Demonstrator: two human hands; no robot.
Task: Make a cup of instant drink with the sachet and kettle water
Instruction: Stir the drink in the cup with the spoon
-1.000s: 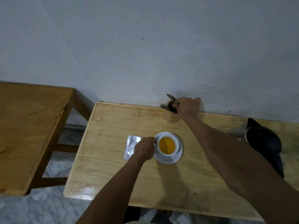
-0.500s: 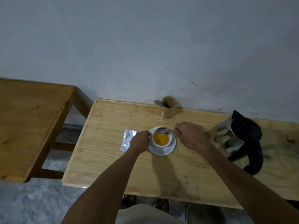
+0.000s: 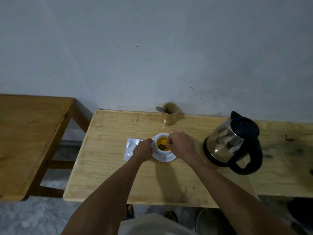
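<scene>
A second wooden table (image 3: pixel 30 138) stands at the far left, apart from the main table (image 3: pixel 118 167), with grey floor showing in the gap between them; on the main table a flat silvery sachet (image 3: pixel 130 147) lies just left of the cup, partly under the left hand; the left hand (image 3: pixel 143 150) is closed at the left side of the cup (image 3: pixel 160 150), its fingers pinched where the handle would be, though the handle itself is hidden; the white cup sits on a white saucer (image 3: pixel 166 157) and holds yellow-orange liquid; a dark rounded shape in the liquid looks like a spoon bowl (image 3: pixel 161 146); the right hand (image 3: pixel 182 145) is over the right side of the cup, fingers curled in and pinched at the rim above that shape, seemingly gripping the spoon's stem, though the stem cannot be made out; behind the cup, against the wall, stands a small wooden holder (image 3: pixel 169 116) with a spoon (image 3: pixel 159 109) leaning out of it to the left; to the right stands a steel kettle (image 3: pixel 232 141) with black lid and handle, well apart from the cup, its handle turned toward the person.
</scene>
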